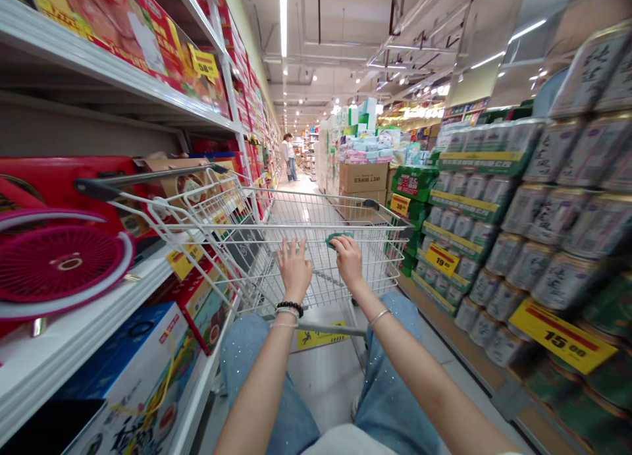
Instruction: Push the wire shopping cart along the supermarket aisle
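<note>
A wire shopping cart (pixel 316 228) stands crosswise right in front of my knees. My left hand (pixel 295 270) lies against the near wire side with its fingers spread and holds nothing. Just to the right, my right hand (pixel 348 263) is closed on a small green cloth (pixel 338 236) at the cart's upper wires. The cloth is partly hidden by the fingers. The cart's handle (pixel 162 174) is at the left, close to the shelf.
Shelves (pixel 108 66) with boxed goods line the left side; a magenta fan-like item (pixel 34 261) sits on one. Stacked can packs (pixel 557 238) rise at the right. Ahead are a carton marked wet wipes (pixel 364 177) and a distant person (pixel 290 157) in the aisle.
</note>
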The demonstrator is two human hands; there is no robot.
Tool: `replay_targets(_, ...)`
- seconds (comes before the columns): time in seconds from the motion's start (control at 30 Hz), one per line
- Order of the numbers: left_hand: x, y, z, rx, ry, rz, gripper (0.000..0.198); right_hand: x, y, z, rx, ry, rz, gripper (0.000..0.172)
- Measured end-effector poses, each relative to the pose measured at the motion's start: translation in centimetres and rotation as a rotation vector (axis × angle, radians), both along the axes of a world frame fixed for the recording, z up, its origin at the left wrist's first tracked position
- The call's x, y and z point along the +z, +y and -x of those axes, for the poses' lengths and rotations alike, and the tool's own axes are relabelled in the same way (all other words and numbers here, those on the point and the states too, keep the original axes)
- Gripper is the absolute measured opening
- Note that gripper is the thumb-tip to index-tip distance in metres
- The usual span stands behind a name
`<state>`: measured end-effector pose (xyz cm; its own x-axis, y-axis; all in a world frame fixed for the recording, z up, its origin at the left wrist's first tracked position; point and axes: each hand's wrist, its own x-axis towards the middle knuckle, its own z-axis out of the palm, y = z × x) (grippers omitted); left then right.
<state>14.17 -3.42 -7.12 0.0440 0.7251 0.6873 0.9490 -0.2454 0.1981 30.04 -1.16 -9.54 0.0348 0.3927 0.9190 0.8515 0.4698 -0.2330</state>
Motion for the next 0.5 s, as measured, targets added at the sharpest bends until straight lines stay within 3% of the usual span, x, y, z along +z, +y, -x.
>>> replay_targets(0.5, -0.1, 0.2, 0.0, 0.006, 0.005, -0.02, 0.057, 0.9, -0.1, -2.0, -0.013, -0.065, 0.019, 0.045)
